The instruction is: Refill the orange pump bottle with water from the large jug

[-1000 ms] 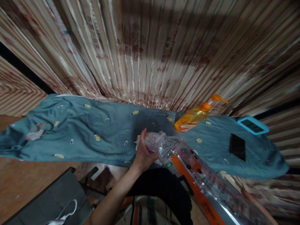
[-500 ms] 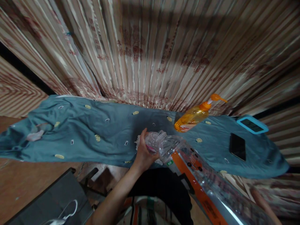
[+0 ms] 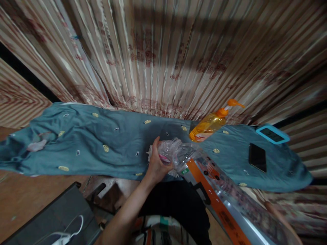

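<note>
My left hand [image 3: 156, 166] is wrapped round a small clear plastic container [image 3: 166, 151] with a pink mark, just above the cloth; its exact kind is hard to make out. White frilly material [image 3: 174, 173] shows beneath it. A large clear plastic bottle [image 3: 219, 190] with an orange strip and printed figures slants in from the lower right. Its narrow end meets or overlaps the container's opening; I cannot tell whether they touch. Part of my right arm [image 3: 282, 217] shows behind the bottle, while my right hand is out of sight.
A green-blue patterned cloth [image 3: 127, 139] covers the narrow surface. On it are an orange pump bottle [image 3: 208, 127], a black phone [image 3: 257, 157], a blue-framed display [image 3: 273, 134] and a pale scrap [image 3: 37, 145]. A pleated curtain [image 3: 153, 68] hangs behind. A dark seat [image 3: 58, 217] with a white cable stands lower left.
The view has shifted slightly. My left hand still grips the container, and the large bottle stays slanted against it with hardly any movement.
</note>
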Demonstrator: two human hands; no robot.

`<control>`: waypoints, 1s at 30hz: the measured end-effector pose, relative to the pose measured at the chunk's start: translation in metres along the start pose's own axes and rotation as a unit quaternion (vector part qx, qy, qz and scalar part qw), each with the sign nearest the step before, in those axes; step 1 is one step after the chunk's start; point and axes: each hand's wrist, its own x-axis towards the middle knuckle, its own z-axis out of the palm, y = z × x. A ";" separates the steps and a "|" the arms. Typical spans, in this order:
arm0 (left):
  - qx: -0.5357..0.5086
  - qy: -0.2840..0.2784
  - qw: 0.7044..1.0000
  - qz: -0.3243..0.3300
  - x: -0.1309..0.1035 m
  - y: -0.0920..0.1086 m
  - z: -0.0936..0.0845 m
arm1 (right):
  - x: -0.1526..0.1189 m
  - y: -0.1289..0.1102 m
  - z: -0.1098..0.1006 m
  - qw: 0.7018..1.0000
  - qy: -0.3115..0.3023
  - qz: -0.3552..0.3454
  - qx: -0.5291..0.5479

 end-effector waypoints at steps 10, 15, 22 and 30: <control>0.022 0.011 0.999 0.028 0.000 0.002 0.001 | 0.030 0.056 -0.017 0.999 0.014 -0.012 -0.028; 0.019 0.016 0.999 0.032 0.001 0.002 0.002 | 0.014 0.055 -0.012 0.998 0.016 -0.026 -0.051; 0.013 0.015 0.999 0.035 0.002 0.001 0.003 | -0.030 0.041 0.004 0.997 0.015 -0.041 -0.068; 0.011 0.013 1.000 0.015 0.002 0.000 0.003 | -0.035 0.062 0.000 0.996 -0.006 -0.037 -0.077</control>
